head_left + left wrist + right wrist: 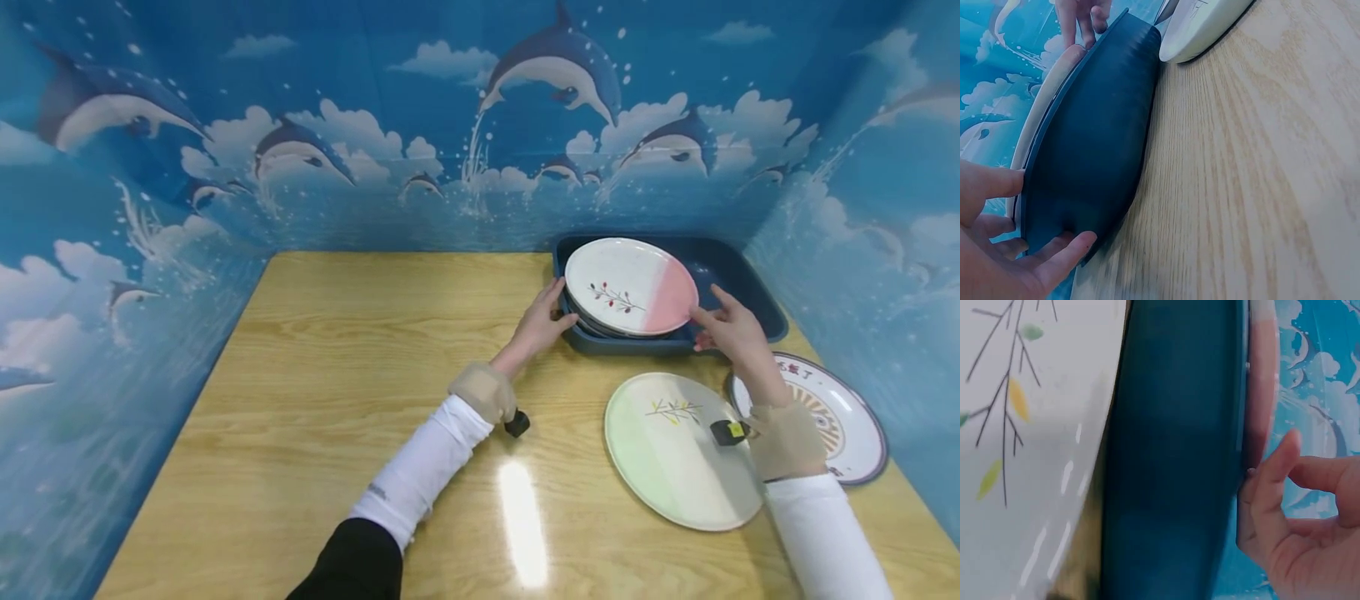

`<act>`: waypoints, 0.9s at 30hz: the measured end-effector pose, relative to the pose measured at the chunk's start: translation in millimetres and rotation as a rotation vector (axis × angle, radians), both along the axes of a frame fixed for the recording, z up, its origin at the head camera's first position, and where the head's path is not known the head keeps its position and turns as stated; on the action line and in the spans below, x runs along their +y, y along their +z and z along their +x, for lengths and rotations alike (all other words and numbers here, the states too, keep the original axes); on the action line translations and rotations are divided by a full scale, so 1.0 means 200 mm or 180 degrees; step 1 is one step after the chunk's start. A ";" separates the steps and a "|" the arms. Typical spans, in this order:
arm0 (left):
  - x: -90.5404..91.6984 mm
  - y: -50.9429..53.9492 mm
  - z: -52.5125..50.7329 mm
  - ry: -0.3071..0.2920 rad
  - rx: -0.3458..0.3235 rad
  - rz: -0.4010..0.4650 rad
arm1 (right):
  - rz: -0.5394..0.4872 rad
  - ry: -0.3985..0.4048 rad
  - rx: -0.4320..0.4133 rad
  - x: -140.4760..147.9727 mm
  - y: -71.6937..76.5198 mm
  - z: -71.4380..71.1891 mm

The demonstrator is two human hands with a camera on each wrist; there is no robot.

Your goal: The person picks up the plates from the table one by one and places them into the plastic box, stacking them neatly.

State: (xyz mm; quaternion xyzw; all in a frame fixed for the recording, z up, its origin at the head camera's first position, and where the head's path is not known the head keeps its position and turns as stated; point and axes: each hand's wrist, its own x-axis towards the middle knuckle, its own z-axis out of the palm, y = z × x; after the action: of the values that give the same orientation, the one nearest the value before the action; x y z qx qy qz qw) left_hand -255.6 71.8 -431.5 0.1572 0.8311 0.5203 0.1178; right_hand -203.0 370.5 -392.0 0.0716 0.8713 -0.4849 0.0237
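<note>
A white-and-pink oval plate (622, 287) with a painted twig lies on top of other plates at the left side of a dark blue basin (720, 267). My left hand (536, 321) is at its left edge, fingers spread. In the left wrist view, the left hand (1004, 250) has fairly straight fingers along the basin's outer wall (1091, 125) and plate rim. At the plate's right edge, fingers of my right hand (735, 329) touch the pink rim. The right wrist view shows the right hand (1310, 519) loosely bent beside the pink rim (1263, 381), not closed round it.
A pale green-and-white plate (660, 458) lies on the wooden table (360, 333) in front of the basin. Right of it, partly under my right forearm, is a white plate with a dark rim (858, 437). A dolphin-print curtain (420, 108) surrounds the table's back and sides.
</note>
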 end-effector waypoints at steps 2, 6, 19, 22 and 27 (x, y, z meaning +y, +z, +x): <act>0.00 0.00 0.00 0.0016 0.0002 0.0003 | 0.0082 -0.0062 0.0126 0.01 0.02 0.02; 0.00 -0.01 -0.01 0.0001 0.0035 0.0032 | 0.0177 -0.0210 0.0241 0.09 0.07 0.07; -0.03 -0.01 -0.01 0.0040 0.0070 0.0063 | 0.1033 -0.0719 -0.0020 0.52 0.01 0.37; -0.03 0.00 -0.01 0.0030 0.0049 0.0121 | 0.1238 -0.0876 -0.0242 0.61 -0.02 0.45; -0.04 0.00 -0.01 -0.0002 0.0029 0.0149 | 0.1455 -0.0982 -0.0496 0.84 -0.20 0.54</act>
State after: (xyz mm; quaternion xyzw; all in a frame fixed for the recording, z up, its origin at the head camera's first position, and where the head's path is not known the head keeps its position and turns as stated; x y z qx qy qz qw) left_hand -256.8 64.5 -431.5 0.1625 0.8192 0.5388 0.1104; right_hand -95.2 539.5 -431.7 0.2439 0.9324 -0.2668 -0.0002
